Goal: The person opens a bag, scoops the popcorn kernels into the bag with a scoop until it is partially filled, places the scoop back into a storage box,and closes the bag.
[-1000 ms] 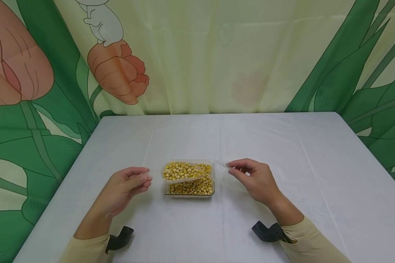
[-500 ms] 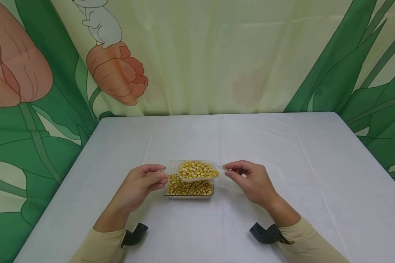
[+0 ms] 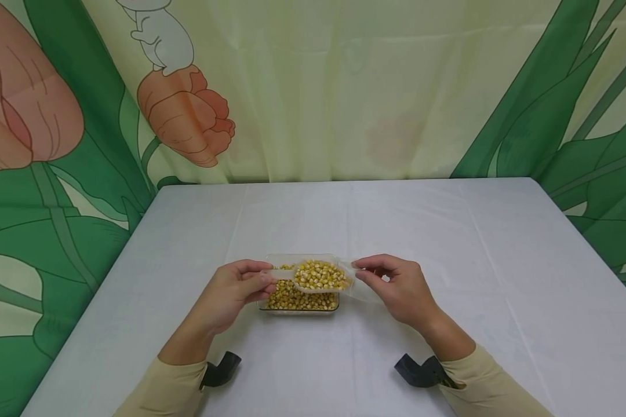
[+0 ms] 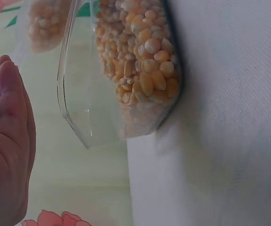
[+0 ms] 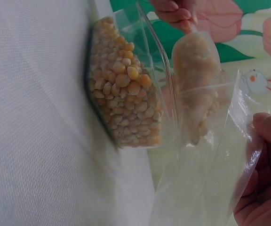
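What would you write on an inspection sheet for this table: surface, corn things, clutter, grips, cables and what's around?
Surface: white tablecloth, with fold lines.
Job's things: clear box holding corn kernels; scoop heaped with kernels, higher than the box's rim; clear plastic bag overlapping the scoop's front in the right wrist view. Inside or behind the bag, I can't tell.
Clutter: nothing seen.
Grips: left grip pinches the scoop's handle; right grip pinches the bag's edge.
Cables: nothing seen.
Surroundings: curtain printed with tulips and a rabbit.
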